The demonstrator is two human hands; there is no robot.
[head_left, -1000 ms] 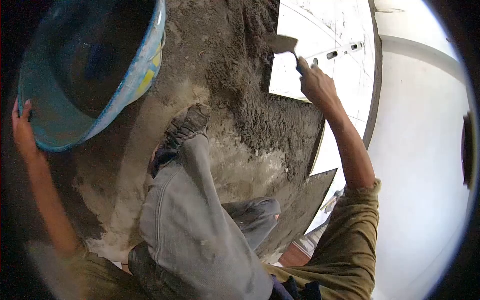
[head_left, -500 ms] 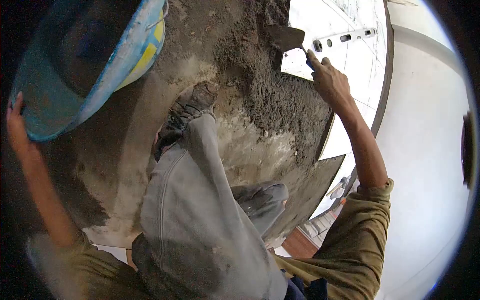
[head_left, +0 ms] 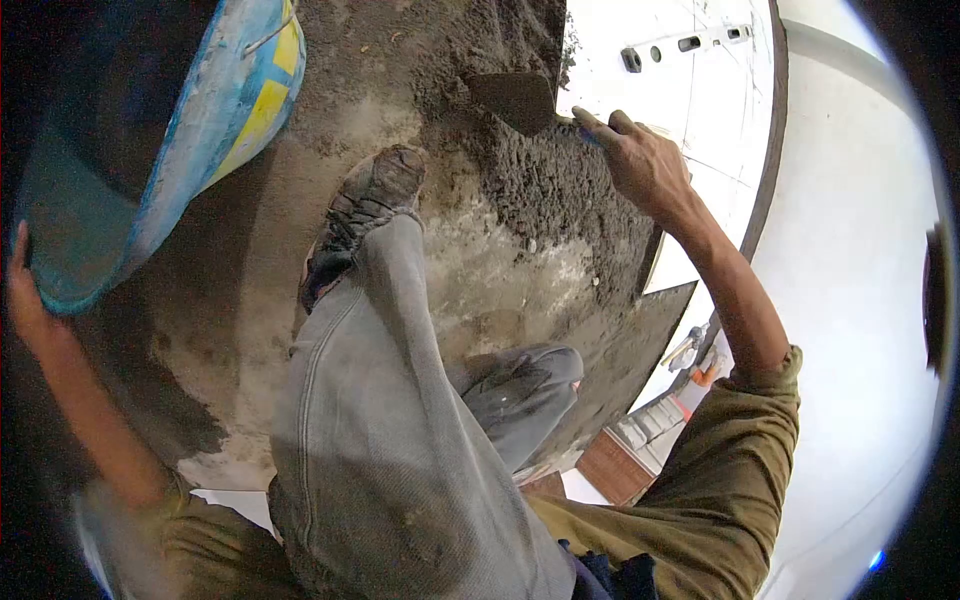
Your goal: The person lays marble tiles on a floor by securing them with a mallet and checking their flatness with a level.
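My left hand [head_left: 22,290] grips the rim of a blue bucket [head_left: 150,150] with a yellow patch, tipped on its side at the upper left. My right hand [head_left: 640,160] holds a trowel [head_left: 515,100] by its handle, blade flat over the dark wet mortar [head_left: 540,190] spread on the floor. My muddy shoe [head_left: 365,215] and grey trouser leg [head_left: 400,420] stand between the two hands.
White floor tiles [head_left: 690,90] lie beyond the mortar at the upper right, with a spirit level [head_left: 685,45] resting on them. A white wall [head_left: 850,300] runs along the right. Small tools [head_left: 695,355] and a step lie lower right.
The trowel has moved left and down off the tile edge onto the mortar. The bucket has tilted further and shifted toward the left.
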